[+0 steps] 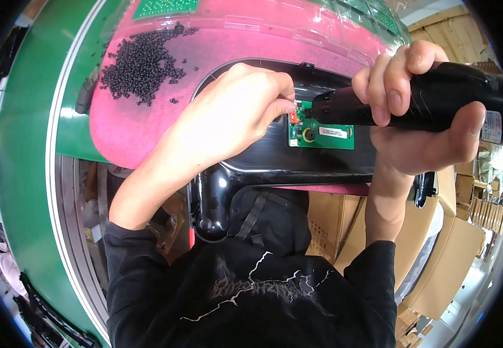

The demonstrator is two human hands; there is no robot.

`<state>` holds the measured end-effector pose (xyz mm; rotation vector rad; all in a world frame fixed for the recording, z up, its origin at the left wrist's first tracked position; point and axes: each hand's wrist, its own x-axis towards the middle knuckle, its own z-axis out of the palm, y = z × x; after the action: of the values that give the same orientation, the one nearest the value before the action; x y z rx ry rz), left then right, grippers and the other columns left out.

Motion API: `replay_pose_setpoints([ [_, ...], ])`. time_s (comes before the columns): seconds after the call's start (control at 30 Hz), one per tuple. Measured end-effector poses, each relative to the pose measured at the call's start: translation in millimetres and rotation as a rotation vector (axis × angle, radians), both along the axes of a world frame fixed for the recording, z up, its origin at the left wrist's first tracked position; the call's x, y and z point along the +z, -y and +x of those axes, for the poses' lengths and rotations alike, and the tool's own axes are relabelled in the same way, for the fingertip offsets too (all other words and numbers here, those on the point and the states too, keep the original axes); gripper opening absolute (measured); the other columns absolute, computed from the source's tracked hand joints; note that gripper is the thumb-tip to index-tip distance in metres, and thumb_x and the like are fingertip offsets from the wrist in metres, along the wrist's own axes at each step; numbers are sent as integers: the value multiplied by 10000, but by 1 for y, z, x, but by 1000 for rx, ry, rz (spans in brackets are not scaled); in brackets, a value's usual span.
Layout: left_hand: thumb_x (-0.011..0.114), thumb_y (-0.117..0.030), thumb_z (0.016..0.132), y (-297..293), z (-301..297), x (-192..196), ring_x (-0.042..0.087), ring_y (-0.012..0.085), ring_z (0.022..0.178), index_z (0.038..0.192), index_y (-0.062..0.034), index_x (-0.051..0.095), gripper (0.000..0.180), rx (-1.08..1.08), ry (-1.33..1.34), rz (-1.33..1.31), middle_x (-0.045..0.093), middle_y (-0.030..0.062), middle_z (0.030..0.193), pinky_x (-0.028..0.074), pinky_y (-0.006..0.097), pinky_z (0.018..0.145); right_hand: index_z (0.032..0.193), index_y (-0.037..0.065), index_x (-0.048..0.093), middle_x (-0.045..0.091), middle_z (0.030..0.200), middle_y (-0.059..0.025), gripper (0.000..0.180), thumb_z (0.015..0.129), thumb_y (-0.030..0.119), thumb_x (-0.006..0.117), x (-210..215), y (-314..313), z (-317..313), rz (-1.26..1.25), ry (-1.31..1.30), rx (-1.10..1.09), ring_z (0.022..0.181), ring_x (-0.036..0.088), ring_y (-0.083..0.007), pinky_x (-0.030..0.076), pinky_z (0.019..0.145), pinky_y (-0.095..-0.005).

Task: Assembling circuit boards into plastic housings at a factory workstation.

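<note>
A black plastic housing (263, 152) lies on the pink mat in front of me. In it rests a green circuit board (344, 139) with a white label and an orange connector. My right hand (416, 148) is wrapped round a thick black electric screwdriver (454, 90), whose tip points left at the board's upper part. Bent over the housing's left side, my left hand (237, 110) has thumb and forefinger pinched together at the board's upper left corner. Whatever sits between those fingertips, if anything, is hidden.
Many small black screws (141, 66) lie heaped on the pink mat (121, 130), left of the housing. Clear plastic trays (257, 26) and more green boards (164, 7) are at the back. Cardboard boxes (443, 267) stand at the right, below table height.
</note>
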<state>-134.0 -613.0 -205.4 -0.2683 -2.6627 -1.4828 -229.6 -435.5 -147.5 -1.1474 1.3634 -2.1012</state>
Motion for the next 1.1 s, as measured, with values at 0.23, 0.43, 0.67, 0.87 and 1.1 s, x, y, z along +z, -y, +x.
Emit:
replay_pose_setpoints([
  [0.23,611,-74,859,-4,0,1,651,349,753,900,39,627,121,13,9,10,646,178,767,497,378,692,1010,53,518,489,664,14,643,842,673,489,0,5,2,16,46,-27,514,406,-90,345,567,-275],
  [0.43,619,-83,865,-10,0,9,650,347,762,895,37,619,124,11,-49,-41,648,181,778,497,380,682,981,20,551,483,629,-11,555,911,563,462,7,13,3,156,-23,-30,491,414,-96,346,527,-255],
  [0.67,644,-88,852,-9,8,10,653,340,739,894,36,624,132,-37,-67,-43,652,178,778,500,387,666,999,35,555,489,639,17,616,865,633,493,15,-1,15,-25,66,-88,511,422,-90,349,569,-277],
  [0.87,680,-107,831,-16,5,19,647,336,726,871,30,629,152,-129,-240,1,649,157,761,505,371,670,981,85,538,509,687,36,564,764,599,622,46,-30,23,-149,209,6,531,456,-93,347,602,-261],
  [1.1,704,-73,811,-19,4,25,672,242,700,897,30,634,152,-176,-152,158,674,120,781,509,323,624,962,96,533,505,664,48,560,711,573,685,44,-44,26,-207,118,37,523,484,-79,372,608,-253],
])
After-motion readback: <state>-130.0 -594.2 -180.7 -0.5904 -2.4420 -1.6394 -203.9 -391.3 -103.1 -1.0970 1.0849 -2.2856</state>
